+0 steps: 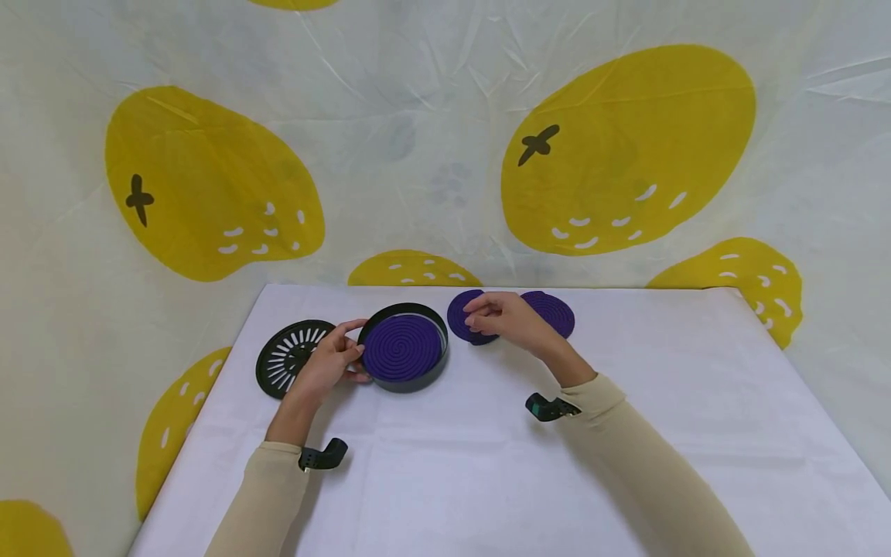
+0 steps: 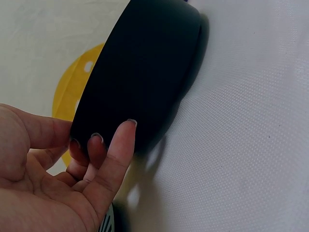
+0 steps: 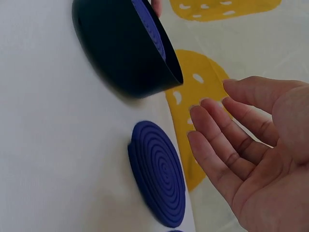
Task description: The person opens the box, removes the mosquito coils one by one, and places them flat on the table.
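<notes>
A purple mosquito coil (image 1: 402, 348) lies inside a round dark tin (image 1: 409, 384). My left hand (image 1: 330, 362) holds the tin by its left side, fingers against the wall (image 2: 140, 63) and thumb at the edge. Tilted slightly, the tin looks partly raised off the cloth. My right hand (image 1: 513, 319) is above a second purple coil (image 1: 459, 316), fingers loosely bent; in the right wrist view nothing is in that hand (image 3: 256, 154), and the coil (image 3: 161, 171) lies apart from it. More coil (image 1: 555, 313) shows beyond the right wrist, partly hidden.
Left of the tin lies a dark round lid (image 1: 266, 371) with radiating slots, partly behind my left hand. White cloth (image 1: 445, 480) covers the table. A pale curtain (image 1: 418, 155) with yellow fruit shapes hangs behind the table's back edge.
</notes>
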`<state>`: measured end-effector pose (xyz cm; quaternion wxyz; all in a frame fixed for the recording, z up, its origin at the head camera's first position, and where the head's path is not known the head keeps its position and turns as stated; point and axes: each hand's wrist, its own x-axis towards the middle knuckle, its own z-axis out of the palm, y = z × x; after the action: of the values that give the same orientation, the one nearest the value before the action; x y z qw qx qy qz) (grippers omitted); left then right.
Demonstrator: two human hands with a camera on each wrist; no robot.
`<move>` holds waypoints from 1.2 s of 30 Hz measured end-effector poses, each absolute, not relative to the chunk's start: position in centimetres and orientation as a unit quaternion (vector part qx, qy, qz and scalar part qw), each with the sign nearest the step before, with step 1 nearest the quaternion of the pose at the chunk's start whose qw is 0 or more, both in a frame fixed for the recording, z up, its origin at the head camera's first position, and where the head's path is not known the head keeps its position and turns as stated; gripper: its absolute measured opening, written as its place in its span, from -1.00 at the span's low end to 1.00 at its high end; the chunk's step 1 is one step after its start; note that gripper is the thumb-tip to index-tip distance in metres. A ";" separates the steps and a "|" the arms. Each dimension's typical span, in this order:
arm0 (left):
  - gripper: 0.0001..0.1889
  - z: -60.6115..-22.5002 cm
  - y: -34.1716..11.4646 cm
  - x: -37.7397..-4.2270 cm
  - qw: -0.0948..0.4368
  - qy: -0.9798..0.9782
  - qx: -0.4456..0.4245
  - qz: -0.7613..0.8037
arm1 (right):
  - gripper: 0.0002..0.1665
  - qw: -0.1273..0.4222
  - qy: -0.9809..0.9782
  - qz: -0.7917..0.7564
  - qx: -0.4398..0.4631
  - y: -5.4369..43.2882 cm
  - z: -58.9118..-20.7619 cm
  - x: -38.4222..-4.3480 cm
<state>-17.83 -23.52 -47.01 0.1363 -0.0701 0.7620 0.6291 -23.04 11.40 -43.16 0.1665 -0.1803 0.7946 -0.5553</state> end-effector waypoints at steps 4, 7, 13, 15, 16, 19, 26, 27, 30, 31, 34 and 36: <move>-0.44 -47.0 -23.5 -17.8 0.137 0.762 -0.071 0.629 | -0.62 0.173 0.794 -0.550 -0.194 10.1 -43.1 -23.0; -0.44 -46.9 -23.5 -17.8 0.135 0.761 -0.069 0.631 | -0.64 0.173 0.791 -0.551 -0.204 9.3 -43.1 -23.0; -0.44 -46.8 -23.5 -17.7 0.135 0.762 -0.068 0.630 | -0.64 0.168 0.792 -0.544 -0.220 7.9 -42.9 -22.9; -0.44 -46.8 -23.5 -17.7 0.135 0.761 -0.068 0.631 | -0.64 0.162 0.798 -0.534 -0.227 7.5 -43.0 -22.9; -0.44 -46.8 -23.5 -17.7 0.135 0.760 -0.068 0.632 | -0.64 0.160 0.801 -0.528 -0.230 7.3 -42.9 -22.9; -0.44 -46.8 -23.5 -17.7 0.135 0.760 -0.069 0.633 | -0.64 0.154 0.808 -0.517 -0.240 6.7 -42.8 -22.8; -0.44 -47.0 -23.5 -17.8 0.135 0.760 -0.069 0.633 | -0.62 0.150 0.823 -0.487 -0.249 5.4 -42.7 -22.6; -0.44 -47.0 -23.5 -17.8 0.135 0.759 -0.069 0.633 | -0.61 0.154 0.823 -0.488 -0.249 5.2 -42.8 -22.6; -0.44 -47.1 -23.5 -17.8 0.134 0.759 -0.069 0.633 | -0.59 0.164 0.822 -0.484 -0.249 4.7 -42.9 -22.7; -0.44 -47.1 -23.5 -17.8 0.134 0.759 -0.069 0.634 | -0.58 0.167 0.823 -0.482 -0.248 4.6 -42.8 -22.6; -0.44 -47.0 -23.5 -17.8 0.133 0.760 -0.069 0.632 | -0.57 0.171 0.831 -0.468 -0.246 4.2 -42.8 -22.6; -0.44 -47.0 -23.5 -17.8 0.133 0.761 -0.068 0.631 | -0.57 0.173 0.835 -0.461 -0.245 4.0 -42.8 -22.6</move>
<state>-17.77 -23.51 -46.99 0.1328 -0.0683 0.7614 0.6309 -22.56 4.05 -42.82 0.1731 -0.2453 0.8350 -0.4611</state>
